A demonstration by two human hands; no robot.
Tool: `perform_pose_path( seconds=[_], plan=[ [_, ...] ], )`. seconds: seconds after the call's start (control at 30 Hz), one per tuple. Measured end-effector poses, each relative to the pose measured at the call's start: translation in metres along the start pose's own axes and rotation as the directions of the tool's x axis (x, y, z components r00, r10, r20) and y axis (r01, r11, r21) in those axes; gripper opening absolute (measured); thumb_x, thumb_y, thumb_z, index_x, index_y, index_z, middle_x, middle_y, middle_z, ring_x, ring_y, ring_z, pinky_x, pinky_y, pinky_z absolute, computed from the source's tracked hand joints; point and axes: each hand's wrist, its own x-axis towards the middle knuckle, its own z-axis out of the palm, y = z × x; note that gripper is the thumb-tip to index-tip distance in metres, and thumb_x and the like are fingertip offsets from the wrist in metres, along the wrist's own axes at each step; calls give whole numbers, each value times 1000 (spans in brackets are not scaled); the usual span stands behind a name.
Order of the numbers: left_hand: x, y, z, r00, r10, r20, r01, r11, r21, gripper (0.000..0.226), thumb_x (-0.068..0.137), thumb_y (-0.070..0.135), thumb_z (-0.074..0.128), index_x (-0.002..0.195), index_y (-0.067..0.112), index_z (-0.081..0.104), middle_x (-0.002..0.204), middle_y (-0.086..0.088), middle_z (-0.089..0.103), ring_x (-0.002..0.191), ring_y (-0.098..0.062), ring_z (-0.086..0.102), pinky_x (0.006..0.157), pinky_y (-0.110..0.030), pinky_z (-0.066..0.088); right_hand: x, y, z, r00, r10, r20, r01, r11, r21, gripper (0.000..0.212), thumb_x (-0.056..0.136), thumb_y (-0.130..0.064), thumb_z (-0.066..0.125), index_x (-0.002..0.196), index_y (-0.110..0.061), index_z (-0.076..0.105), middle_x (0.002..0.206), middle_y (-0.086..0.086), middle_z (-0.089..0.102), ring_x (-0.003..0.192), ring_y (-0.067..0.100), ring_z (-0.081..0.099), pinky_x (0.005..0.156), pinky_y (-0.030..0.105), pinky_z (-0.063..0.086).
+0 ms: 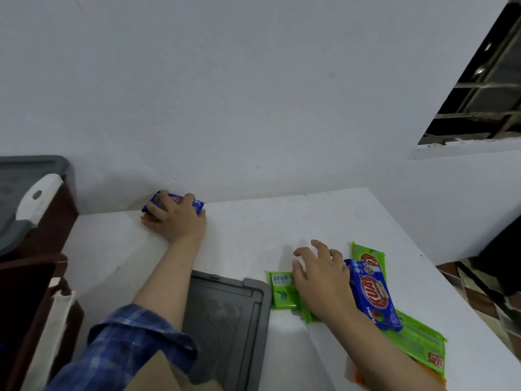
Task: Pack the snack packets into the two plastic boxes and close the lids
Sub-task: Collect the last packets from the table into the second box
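Snack packets (375,294) (the blue one reading "KUAT") are lying on the white table (253,227) under the spread, open right hand (321,280); the left hand (176,218) is gripping a far blue packet (197,205) by the wall.

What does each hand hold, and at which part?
Left hand grips the blue packet from above, across its middle. Right hand holds nothing.

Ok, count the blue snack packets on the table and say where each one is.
2. One blue packet is at the table's far edge by the wall, under the left hand. The other lies on the green packets, beside the right hand. More may be hidden.
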Motion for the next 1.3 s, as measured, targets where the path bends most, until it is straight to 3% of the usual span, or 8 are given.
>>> perform_pose_path(
  seconds=[0.07, 0.2, 0.4, 0.5, 0.67, 0.8, 1.1, 1.3],
  plan=[
    [1, 0, 2, 1000, -2, 19, 3, 1000, -26, 34, 89, 39, 59, 121, 30, 53, 155, -15, 12, 137, -54, 4, 106, -71, 17, 1, -2, 0, 1000, -6, 5, 6, 1000, 4, 36, 101, -43, 34, 133, -35, 47, 155, -3, 26, 140, 27, 23, 110, 46, 29],
    [9, -1, -1, 995, 101, 19, -103, 991, 82, 36, 88, 37, 57, 123, 27, 51, 151, -12, 25, 132, -55, 18, 104, -62, 29, 3, -2, 0, 999, -43, 17, 42, 999, 34, 35, 101, -40, 37, 128, -29, 54, 149, -2, 37, 132, 23, 35, 104, 39, 38],
    [-15, 9, -3, 953, 292, 83, -301, 942, 146, 36, 86, 39, 56, 118, 25, 55, 142, -12, 33, 123, -53, 31, 104, -54, 31, -1, 1, 8, 994, -93, -51, 93, 996, 5, 30, 99, -36, 34, 102, -23, 61, 102, -5, 57, 90, 14, 49, 78, 32, 40],
    [-46, 21, -2, 896, 425, 129, -432, 901, 34, 37, 82, 37, 61, 117, 26, 57, 145, -10, 32, 126, -52, 28, 103, -53, 33, 0, 0, 9, 990, -99, -95, 103, 994, 36, 27, 98, -35, 36, 93, -22, 61, 91, -6, 56, 84, 14, 50, 74, 33, 41],
    [-101, 42, 2, 798, 592, 113, -574, 804, -155, 30, 74, 35, 65, 104, 33, 61, 143, 3, 37, 125, -40, 29, 78, -38, 47, 1, 4, 6, 985, -46, -164, 89, 960, 265, 26, 97, -28, 43, 88, -15, 64, 87, -1, 59, 82, 17, 55, 74, 38, 49],
    [-130, 56, 4, 739, 665, 106, -639, 742, -204, 28, 73, 37, 67, 101, 36, 60, 142, 8, 38, 123, -32, 30, 70, -33, 46, -4, 8, 3, 976, -38, -216, 121, 914, 388, 24, 97, -21, 46, 87, -12, 66, 88, 1, 60, 82, 17, 57, 75, 37, 47],
    [-164, 58, -12, 725, 689, 11, -589, 627, -510, 49, 71, 27, 72, 118, 28, 58, 125, 9, 55, 116, -16, 49, 86, -35, 48, -23, 44, -24, 966, -184, -182, 246, 874, 420, 21, 91, -10, 49, 102, -17, 65, 103, -2, 63, 94, 11, 54, 81, 25, 40],
    [-198, 58, -6, 783, 617, -78, -502, 553, -665, 51, 69, 24, 81, 108, 24, 48, 125, 11, 54, 106, -7, 55, 74, -17, 50, -39, 66, -31, 874, -386, 296, 404, 915, 2, 73, 82, -49, 55, 147, -31, 26, 148, -7, 34, 134, 21, 28, 115, 51, 16]
  ],
)
